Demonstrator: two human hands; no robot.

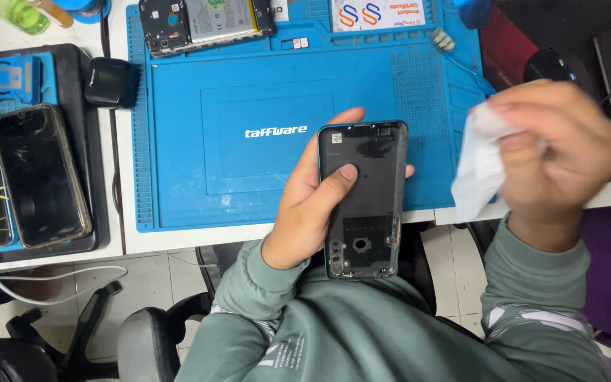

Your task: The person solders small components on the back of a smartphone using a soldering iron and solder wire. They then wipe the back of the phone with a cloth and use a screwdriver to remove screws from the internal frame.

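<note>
Two hands, one phone back cover, one white wipe.

One left hand (312, 209) grips the single black phone back cover (362, 201), inner side up, thumb pressed on it, held over the near edge of the one blue repair mat (249, 85). One right hand (556, 152), well apart, is closed on the white wipe (479, 166). One opened phone (206, 22) lies at the mat's far edge; two more phones (40, 173) rest on a black tray at left.

Black phone back cover (363, 201), inner face up, long axis running away from the viewer, camera cutouts at its near end, held above the table edge. Crumpled white wipe (479, 164), raised to the cover's right, apart from it.
</note>
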